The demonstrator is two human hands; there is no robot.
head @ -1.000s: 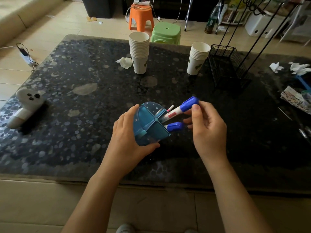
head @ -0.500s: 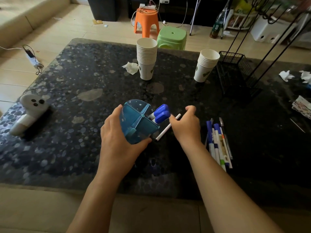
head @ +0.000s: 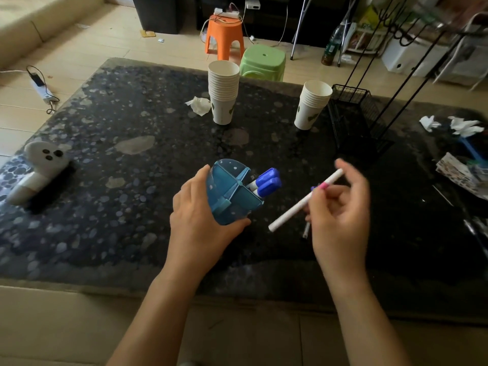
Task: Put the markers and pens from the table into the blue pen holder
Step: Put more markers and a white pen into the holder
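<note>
My left hand [head: 200, 223] grips the blue pen holder [head: 232, 192], tilted with its divided mouth facing right, low over the dark table [head: 118, 180]. Two markers with blue caps [head: 268, 182] stick out of one compartment. My right hand [head: 340, 215] holds a thin white pen [head: 295, 208] with a pink band, raised to the right of the holder, its lower end pointing toward the holder. More pens lie mostly hidden under my right hand; only one end [head: 306, 231] shows.
Two stacks of paper cups [head: 223, 93] [head: 311, 105] stand at the back of the table, with a crumpled tissue [head: 199, 104] beside the left stack. A black wire rack [head: 356, 120] is back right, a white ghost-shaped toy [head: 37, 167] far left, papers and tissues [head: 459, 165] far right.
My right hand picked the white pen up from beside the holder and lifted it to the right. Both blue-capped markers sit in the holder. The left hand kept its grip on the holder.
</note>
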